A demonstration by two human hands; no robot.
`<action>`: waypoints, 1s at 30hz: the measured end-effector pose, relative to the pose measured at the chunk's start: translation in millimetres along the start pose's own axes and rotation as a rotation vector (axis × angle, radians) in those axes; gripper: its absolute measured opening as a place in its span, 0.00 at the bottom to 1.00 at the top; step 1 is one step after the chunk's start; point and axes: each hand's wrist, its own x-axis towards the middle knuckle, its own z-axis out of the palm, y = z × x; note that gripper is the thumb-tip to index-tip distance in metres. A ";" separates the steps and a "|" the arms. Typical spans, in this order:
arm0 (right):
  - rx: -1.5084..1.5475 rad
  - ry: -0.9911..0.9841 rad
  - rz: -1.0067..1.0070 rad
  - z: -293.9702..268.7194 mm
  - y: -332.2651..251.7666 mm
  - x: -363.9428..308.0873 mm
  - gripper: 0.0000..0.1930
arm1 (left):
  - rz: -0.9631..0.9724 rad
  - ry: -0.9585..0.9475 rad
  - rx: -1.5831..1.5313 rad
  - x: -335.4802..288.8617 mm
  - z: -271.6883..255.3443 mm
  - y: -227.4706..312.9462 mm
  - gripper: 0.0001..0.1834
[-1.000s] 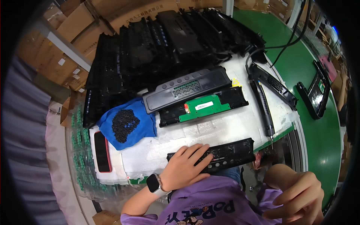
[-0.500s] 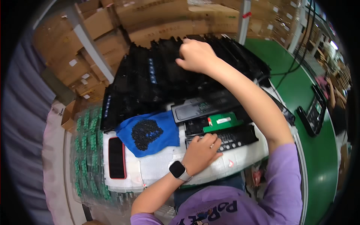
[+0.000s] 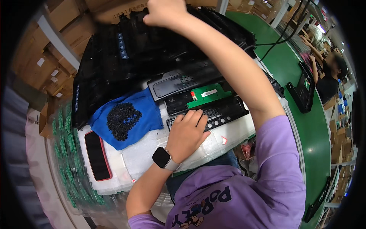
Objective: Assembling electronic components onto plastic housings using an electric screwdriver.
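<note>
My left hand [image 3: 188, 131] rests with its fingers stretched over a long black plastic housing [image 3: 225, 112] that has a row of round pale spots. Just beyond that, a green circuit board [image 3: 209, 95] with a white label lies in another black housing part. A ribbed black cover [image 3: 175, 84] sits behind it. My right arm reaches far forward over the stacked black plastic parts [image 3: 101, 72]. At the top edge my right hand [image 3: 166, 13] is curled closed and partly cut off; what it holds, if anything, is hidden.
Small black pieces [image 3: 124, 119] lie heaped on a blue cloth [image 3: 152, 124], near a red-edged phone [image 3: 97, 155]. Trays of green boards [image 3: 68, 152] stand at the left. A green conveyor [image 3: 316, 152] carries a black housing [image 3: 301, 91] at the right, with another person beyond.
The view has shifted, so the table sits further left and higher. My right hand has reached further forward to the top edge. My left hand stays on the black housing.
</note>
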 end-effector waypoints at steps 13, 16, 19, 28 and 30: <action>1.226 -0.342 0.155 -49.1 7.2 -243.6 0.03 | -0.241 0.472 -1.049 -1.7 -39.4 18.0 0.23; 1.140 -0.351 0.104 -47.6 20.0 -264.6 0.06 | -0.381 0.452 -1.017 -5.2 -28.2 23.7 0.09; 0.794 0.105 -0.076 -46.5 47.1 -259.4 0.19 | -0.422 0.083 -0.693 -4.0 -36.1 11.2 0.07; 0.754 -0.346 -0.322 -32.4 72.0 -273.1 0.19 | -0.319 -0.248 -0.562 11.4 -35.7 15.2 0.09; 1.017 -0.282 -0.068 -27.3 79.0 -274.7 0.15 | -0.323 -0.169 -0.540 11.0 -32.8 9.9 0.08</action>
